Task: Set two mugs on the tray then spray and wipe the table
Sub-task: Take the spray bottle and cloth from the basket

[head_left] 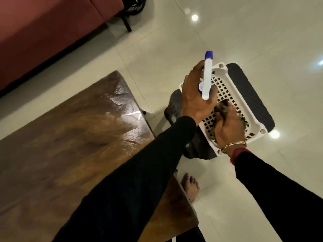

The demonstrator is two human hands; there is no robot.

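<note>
**Spray bottle in left hand, cloth under right hand, both over the tray**

Wrapped around the neck of a white spray bottle (pixel 207 79), the left hand (pixel 195 98) holds it from above, so that only the white spray head and its blue nozzle tip show; the bottle's body is hidden under the hand. The nozzle points away from the person, toward the far end of the tray. The right hand (pixel 229 126) is curled down onto a dark, mottled cloth (pixel 221 106), its fingers bunched into the fabric inside the tray; the picture is blurred there, so whether the cloth is lifted or only pressed cannot be told. A gold bangle (pixel 233 145) sits on the right wrist, above a dark red cuff and a black sleeve.

Both hands are over a white plastic tray (pixel 244 109) with a perforated grid floor. It rests on a dark stool (pixel 251 95) with a textured top, standing on the pale tiled floor (pixel 227 32) just beside the right end of the table. No mugs are visible in the uncovered part of the tray.

To the left lies the table (pixel 70 137), a brown wooden top with a glossy patch of reflected light near its far right corner. The left arm crosses over its right edge. 1 bare foot (pixel 190 186) stands on the tiles beside the table's near corner. A reddish sofa (pixel 43 32) fills the upper left.
</note>
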